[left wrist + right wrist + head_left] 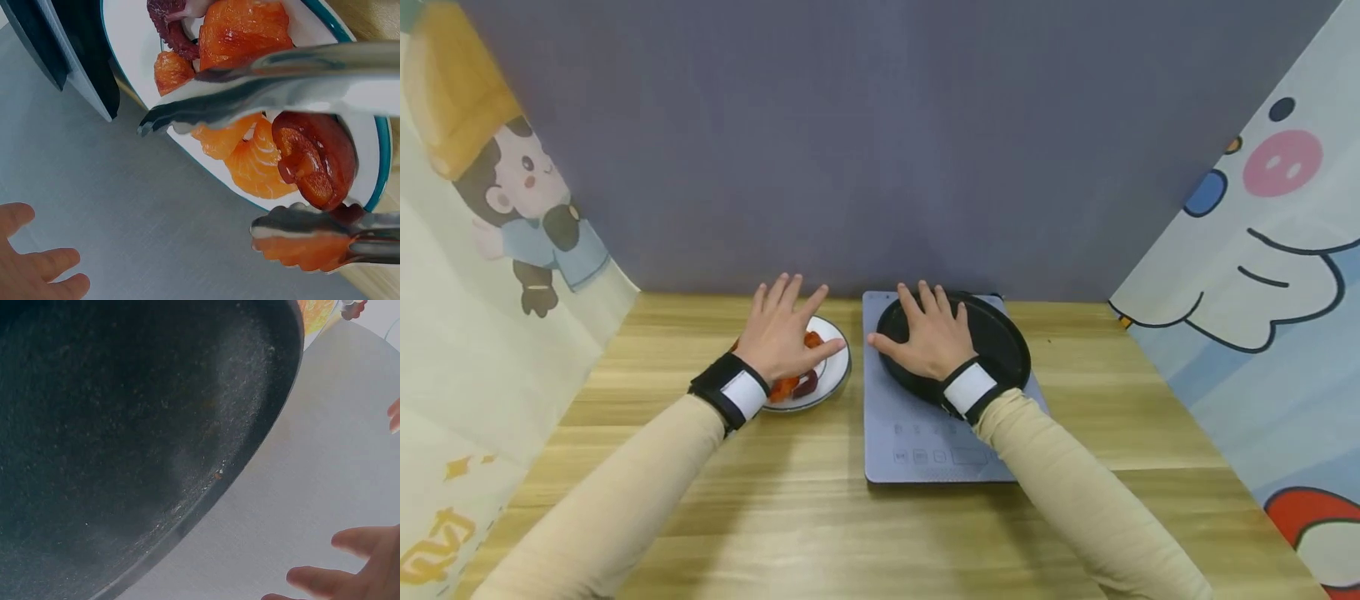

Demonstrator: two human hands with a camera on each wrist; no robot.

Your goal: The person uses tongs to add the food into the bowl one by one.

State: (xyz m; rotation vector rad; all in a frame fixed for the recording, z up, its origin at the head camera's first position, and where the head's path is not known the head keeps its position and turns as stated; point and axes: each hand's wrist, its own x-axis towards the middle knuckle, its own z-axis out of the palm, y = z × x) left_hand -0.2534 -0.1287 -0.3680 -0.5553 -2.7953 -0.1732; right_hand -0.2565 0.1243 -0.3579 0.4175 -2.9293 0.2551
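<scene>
In the head view my left hand (781, 335), its fingers spread, is over a white plate (837, 367) with a dark rim. On it lie orange pieces (253, 159) that look like salmon, a purple tentacle-like piece (172, 28) and a glossy red-brown piece (319, 156). Metal tongs (250, 81) stretch across the plate in the left wrist view, arms apart; the head view does not show them. My right hand (936, 337), fingers also spread, is above a black pan (1000, 342). Neither hand grips anything; whether they touch what lies below, I cannot tell.
The pan sits on a flat grey induction cooker (925, 454) with control marks along its near side. Wooden table (760, 517) surrounds it. A grey panel (880, 150) stands behind, and printed cartoon sheets (1285, 275) flank both sides.
</scene>
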